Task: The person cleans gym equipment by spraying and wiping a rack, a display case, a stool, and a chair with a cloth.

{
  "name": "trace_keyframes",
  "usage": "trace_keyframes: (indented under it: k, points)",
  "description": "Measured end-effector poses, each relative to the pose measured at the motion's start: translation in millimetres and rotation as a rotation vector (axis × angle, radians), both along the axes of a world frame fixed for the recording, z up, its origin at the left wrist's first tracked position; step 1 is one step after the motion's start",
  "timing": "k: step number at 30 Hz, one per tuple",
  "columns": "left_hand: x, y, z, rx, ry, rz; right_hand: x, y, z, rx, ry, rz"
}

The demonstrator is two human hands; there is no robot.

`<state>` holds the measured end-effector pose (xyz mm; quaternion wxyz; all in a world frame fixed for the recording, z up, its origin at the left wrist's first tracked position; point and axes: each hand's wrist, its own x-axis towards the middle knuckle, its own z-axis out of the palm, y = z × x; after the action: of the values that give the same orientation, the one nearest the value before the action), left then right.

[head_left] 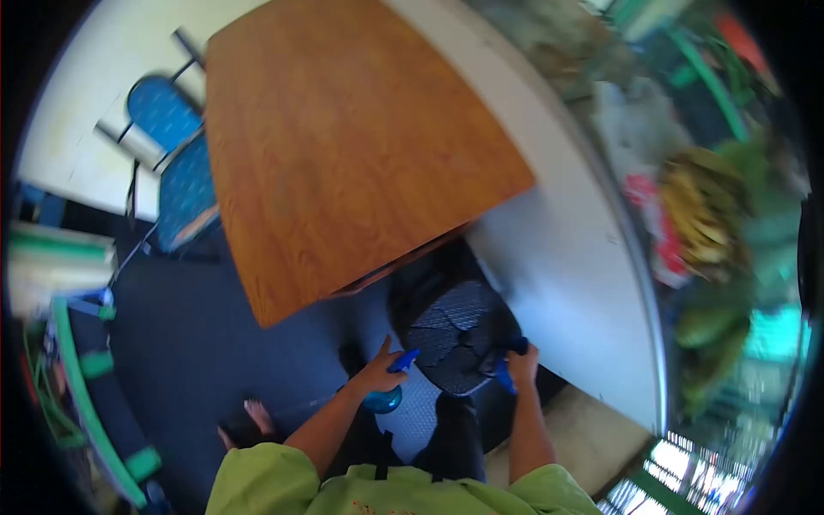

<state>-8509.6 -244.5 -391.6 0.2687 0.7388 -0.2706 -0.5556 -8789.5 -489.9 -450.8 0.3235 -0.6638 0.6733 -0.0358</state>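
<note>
My left hand (374,374) is closed around a spray bottle (383,402) with a blue trigger head and a teal body. It is held to the left of a black chair (459,330), whose seat looks cracked and worn. At the chair's right edge, my right hand (524,367) grips a dark blue cloth (505,376). The cloth lies against the side of the seat. Part of the chair is hidden under the table.
A brown wooden table (360,146) stands ahead, beside a white wall-like panel (558,283). At left is a blue patterned chair (184,189). Another person's bare foot (258,416) shows on the dark floor (189,335). Yellow bananas (691,215) are blurred at right.
</note>
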Motion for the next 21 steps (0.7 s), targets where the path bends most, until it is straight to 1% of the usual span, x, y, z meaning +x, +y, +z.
trace_keyframes:
  k: [1,2,3,4,5,7,8,9,10,11,13,15,16,17,19,20,21]
  points:
    - [-6.6,2.2,-26.4,-0.014,0.044,0.007,0.9,-15.8,-4.1,0.065,0.071,0.089]
    - [-16.8,9.9,-46.2,-0.026,0.095,0.001,-9.6,-30.2,-35.5,0.046,-0.023,0.08]
    - [-27.7,16.2,-59.0,0.017,0.102,0.03,-16.1,-40.3,-65.5,0.019,-0.111,0.058]
    - [-37.2,16.3,-70.9,-0.049,0.07,0.065,-3.3,-54.8,-51.6,0.254,-0.268,-0.036]
    - [-41.8,9.3,-71.1,-0.049,0.117,0.113,11.1,-74.0,-26.1,0.481,-0.409,-0.138]
    - [-49.7,-5.8,-71.0,-0.052,0.21,0.21,1.0,-95.5,-42.3,0.731,-0.684,-0.213]
    - [-55.0,-8.2,-77.3,-0.047,0.26,0.323,-10.7,-102.8,-54.9,0.848,-0.744,-0.244]
    - [-57.8,-11.9,-78.3,-0.044,0.308,0.443,-18.9,-106.5,-58.4,0.849,-0.712,-0.236]
    - [-55.3,-12.0,-77.4,-0.075,0.48,0.504,-21.9,-111.4,-61.2,0.927,-0.746,-0.32]
    - [-61.3,-8.1,-85.2,-0.083,0.493,0.536,-20.1,-116.1,-64.6,1.006,-0.78,-0.399]
    - [-72.9,6.4,-98.8,-0.149,0.566,0.589,-19.6,-121.0,-82.2,1.041,-0.736,-0.354]
    - [-86.0,10.1,-85.4,-0.115,0.754,0.645,-4.2,-117.0,-74.2,1.035,-0.825,-0.391]
    - [-104.4,11.5,-95.9,-0.078,0.703,0.598,-2.0,-118.5,-71.0,1.081,-0.795,-0.353]
    - [-111.3,8.5,-86.8,-0.061,0.634,0.601,-1.7,-116.4,-67.8,1.092,-0.779,-0.33]
    - [-124.8,2.2,-68.8,-0.019,0.496,0.606,-9.0,-117.1,-57.1,1.029,-0.678,-0.253]
    - [-127.1,8.3,-66.0,-0.092,0.643,0.651,-11.0,-115.7,-49.8,1.054,-0.68,-0.199]
    - [-130.6,17.8,-64.8,-0.162,0.721,0.692,-4.6,-108.6,-33.2,1.059,-0.664,-0.181]
